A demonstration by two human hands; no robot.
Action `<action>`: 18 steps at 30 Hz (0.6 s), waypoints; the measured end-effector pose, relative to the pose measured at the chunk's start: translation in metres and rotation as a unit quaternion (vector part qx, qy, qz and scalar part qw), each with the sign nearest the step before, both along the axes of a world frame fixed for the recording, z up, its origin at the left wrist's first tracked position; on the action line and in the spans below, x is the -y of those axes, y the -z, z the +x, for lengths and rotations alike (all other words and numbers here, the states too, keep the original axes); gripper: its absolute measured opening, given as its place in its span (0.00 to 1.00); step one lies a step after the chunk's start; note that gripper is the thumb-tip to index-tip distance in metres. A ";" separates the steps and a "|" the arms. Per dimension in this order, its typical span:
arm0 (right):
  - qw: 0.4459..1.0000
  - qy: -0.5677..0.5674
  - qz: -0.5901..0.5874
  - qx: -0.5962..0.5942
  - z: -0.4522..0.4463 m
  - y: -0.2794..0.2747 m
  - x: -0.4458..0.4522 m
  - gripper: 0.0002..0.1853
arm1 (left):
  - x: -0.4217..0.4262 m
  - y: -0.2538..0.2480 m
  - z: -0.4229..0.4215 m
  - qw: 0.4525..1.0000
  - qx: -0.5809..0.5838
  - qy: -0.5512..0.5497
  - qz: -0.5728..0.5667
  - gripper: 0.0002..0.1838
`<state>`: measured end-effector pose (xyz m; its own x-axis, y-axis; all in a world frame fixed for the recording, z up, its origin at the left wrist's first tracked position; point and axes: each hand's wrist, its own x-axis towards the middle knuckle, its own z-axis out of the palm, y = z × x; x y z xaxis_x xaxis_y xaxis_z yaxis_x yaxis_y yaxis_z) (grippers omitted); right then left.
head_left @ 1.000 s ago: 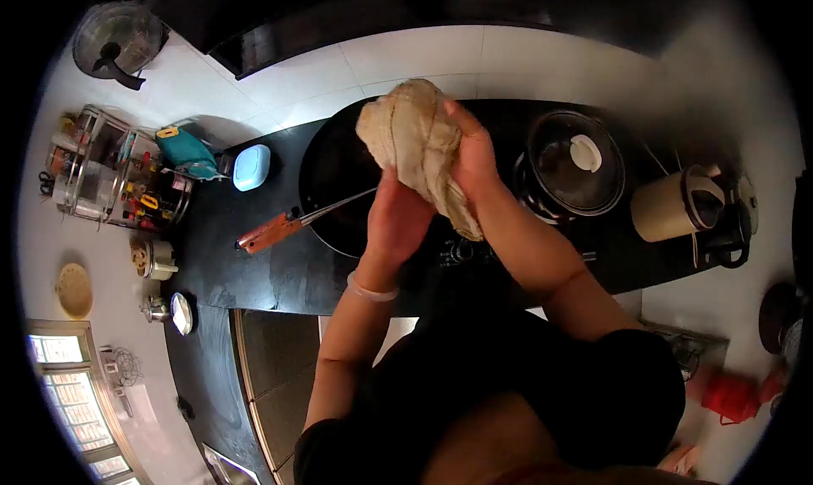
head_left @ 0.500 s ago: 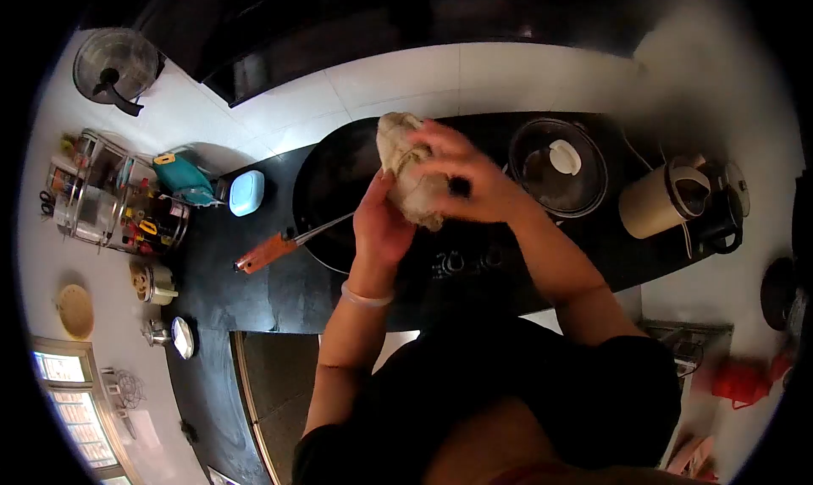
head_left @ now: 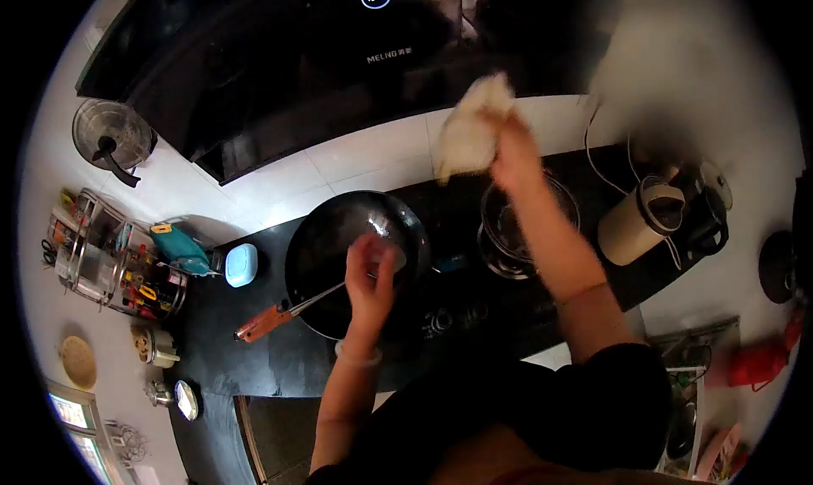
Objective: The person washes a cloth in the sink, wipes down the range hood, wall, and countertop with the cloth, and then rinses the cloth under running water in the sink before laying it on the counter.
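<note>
My right hand (head_left: 515, 151) is raised near the range hood's lower edge, its fingers closed on a pale, dirty-looking cloth (head_left: 474, 129) that is blurred by motion. Below, over the black wok (head_left: 318, 231), my left hand (head_left: 370, 273) is held with thumb and fingers apart and nothing between them. A spatula (head_left: 264, 322) with an orange-brown wooden handle rests across the wok's left rim, its far end hidden inside. Behind my right forearm stands a round pot (head_left: 511, 265) on the stove, partly covered by the arm.
The black range hood (head_left: 313, 70) overhangs the counter. At the right stand a beige kettle (head_left: 631, 227) and a black jug (head_left: 707, 227). A light blue box (head_left: 241, 265) and a condiment rack (head_left: 106, 265) are on the left. Steam or a lens smear blurs the upper right.
Both hands held the cloth over the wok. Now my right hand has lifted it up and right toward the hood, and my left hand has let go. The view has tilted upward.
</note>
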<state>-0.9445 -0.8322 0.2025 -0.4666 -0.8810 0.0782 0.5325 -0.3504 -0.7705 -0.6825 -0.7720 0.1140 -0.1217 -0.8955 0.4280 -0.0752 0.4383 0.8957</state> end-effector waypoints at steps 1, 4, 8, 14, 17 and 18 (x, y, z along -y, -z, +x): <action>0.988 0.115 -0.064 -0.085 -0.015 -0.030 0.011 0.21 | -0.007 0.006 0.011 1.000 0.017 -0.013 -0.019 0.18; 0.708 0.503 -0.214 -0.446 -0.096 -0.076 0.081 0.23 | -0.031 0.032 0.053 0.994 0.081 -0.056 -0.037 0.18; 0.526 0.659 -0.073 -0.533 -0.093 -0.063 0.148 0.27 | -0.066 0.065 0.098 0.983 0.025 -0.144 0.108 0.18; 0.560 0.460 -0.141 -0.674 0.050 -0.010 0.149 0.32 | -0.072 0.088 0.118 0.972 -0.038 -0.153 0.177 0.17; 0.542 0.427 -0.204 -0.694 0.100 -0.015 0.164 0.29 | -0.058 0.077 0.104 0.985 0.006 -0.140 0.105 0.17; 0.530 0.418 -0.224 -0.703 0.114 -0.024 0.167 0.28 | -0.054 0.068 0.098 0.987 0.015 -0.140 0.078 0.17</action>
